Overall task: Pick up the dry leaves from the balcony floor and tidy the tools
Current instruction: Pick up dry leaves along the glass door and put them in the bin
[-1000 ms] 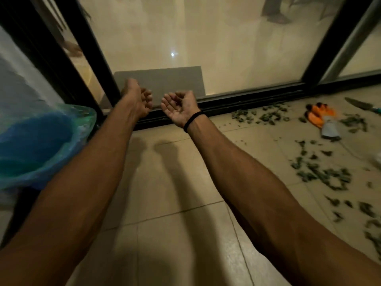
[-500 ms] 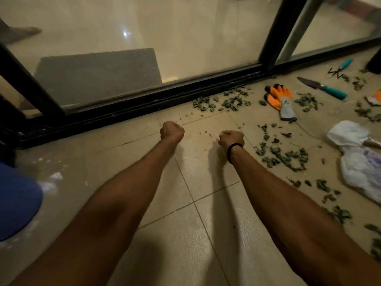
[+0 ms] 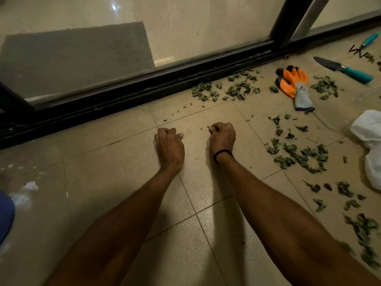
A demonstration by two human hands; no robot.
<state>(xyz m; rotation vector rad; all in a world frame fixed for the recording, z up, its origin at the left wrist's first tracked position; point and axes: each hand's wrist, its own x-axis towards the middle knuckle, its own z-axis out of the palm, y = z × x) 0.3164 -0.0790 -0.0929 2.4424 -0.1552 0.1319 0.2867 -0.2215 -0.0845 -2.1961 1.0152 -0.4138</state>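
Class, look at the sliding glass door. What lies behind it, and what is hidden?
Behind the glass door a grey mat lies on a pale floor with a bright light spot. The black door frame covers strips of that room.

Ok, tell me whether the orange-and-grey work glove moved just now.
No. The glove keeps its spot beside the black door track, between the same leaf piles.

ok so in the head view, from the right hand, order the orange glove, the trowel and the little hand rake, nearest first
From the right hand:
1. orange glove, ahead and to the right, near the door track.
2. trowel, further right, beyond the glove.
3. hand rake, farthest, up in the right corner by the door frame.
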